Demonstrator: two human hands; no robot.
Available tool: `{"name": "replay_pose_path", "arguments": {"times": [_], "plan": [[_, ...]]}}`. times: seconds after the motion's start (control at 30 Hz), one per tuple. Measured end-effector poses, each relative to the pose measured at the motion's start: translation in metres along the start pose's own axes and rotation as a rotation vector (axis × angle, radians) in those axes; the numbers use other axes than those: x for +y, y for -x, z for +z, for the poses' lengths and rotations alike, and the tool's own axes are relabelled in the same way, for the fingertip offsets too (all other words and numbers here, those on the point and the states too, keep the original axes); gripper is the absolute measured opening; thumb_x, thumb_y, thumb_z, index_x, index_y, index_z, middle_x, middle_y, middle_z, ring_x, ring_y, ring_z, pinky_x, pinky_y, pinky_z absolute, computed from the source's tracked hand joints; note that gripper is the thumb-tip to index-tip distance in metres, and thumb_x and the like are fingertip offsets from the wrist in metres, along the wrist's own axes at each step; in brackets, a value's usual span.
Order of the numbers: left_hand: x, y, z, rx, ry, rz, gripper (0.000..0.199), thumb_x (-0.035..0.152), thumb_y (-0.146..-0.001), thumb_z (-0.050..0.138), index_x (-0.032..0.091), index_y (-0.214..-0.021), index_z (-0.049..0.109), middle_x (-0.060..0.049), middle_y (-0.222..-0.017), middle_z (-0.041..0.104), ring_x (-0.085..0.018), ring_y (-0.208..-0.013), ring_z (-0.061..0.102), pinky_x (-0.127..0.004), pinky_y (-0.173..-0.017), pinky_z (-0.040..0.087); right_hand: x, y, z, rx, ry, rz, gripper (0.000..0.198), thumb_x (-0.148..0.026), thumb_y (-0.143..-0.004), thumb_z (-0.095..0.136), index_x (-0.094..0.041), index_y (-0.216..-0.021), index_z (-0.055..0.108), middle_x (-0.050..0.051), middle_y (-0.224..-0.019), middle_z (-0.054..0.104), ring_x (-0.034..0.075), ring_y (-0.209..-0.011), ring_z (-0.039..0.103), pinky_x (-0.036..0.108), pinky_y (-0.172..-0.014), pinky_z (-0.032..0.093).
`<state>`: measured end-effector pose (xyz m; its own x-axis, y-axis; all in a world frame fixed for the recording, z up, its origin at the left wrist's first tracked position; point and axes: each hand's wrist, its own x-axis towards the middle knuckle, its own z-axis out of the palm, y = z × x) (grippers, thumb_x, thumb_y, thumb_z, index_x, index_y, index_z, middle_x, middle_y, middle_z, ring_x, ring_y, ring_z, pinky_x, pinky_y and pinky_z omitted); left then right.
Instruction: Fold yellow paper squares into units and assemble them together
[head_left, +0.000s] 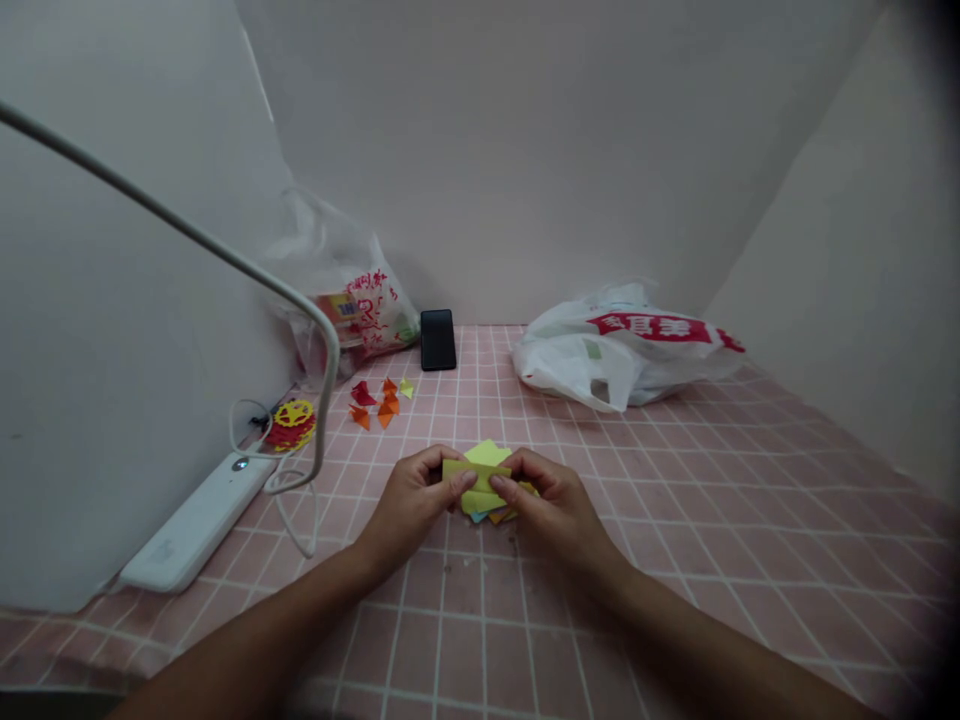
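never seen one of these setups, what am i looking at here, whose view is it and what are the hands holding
There is no machine here, just a person working bare-handed. The single picture comes from a camera worn on that person's head, facing forward and down. The left hand and right hand together hold a yellow paper over a pile of coloured paper. Farther back on the pink tablecloth lie small folded paper pieces, a black phone-like slab and two plastic bags. A long white device lies at the left.
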<state>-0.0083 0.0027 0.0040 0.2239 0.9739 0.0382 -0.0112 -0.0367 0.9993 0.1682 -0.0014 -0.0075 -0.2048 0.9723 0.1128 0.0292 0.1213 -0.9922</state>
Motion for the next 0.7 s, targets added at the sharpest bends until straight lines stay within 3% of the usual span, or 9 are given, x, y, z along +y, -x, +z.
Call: {"name": "replay_pose_path", "arguments": {"times": [0.7], "plan": [[-0.0034,-0.0003,0.0012,0.023,0.075,-0.032,0.02,0.032,-0.075,0.072,0.015,-0.071,0.06,0.004,-0.06,0.055,-0.01,-0.055,0.049,-0.023,-0.057,0.039,0.0072,-0.0008,-0.0002,-0.023,-0.125,0.024,0.022,-0.038,-0.082,0.066,-0.019,-0.074,0.06,0.0,-0.07,0.058,0.014,-0.062,0.056,0.027,-0.058,0.046]]}}
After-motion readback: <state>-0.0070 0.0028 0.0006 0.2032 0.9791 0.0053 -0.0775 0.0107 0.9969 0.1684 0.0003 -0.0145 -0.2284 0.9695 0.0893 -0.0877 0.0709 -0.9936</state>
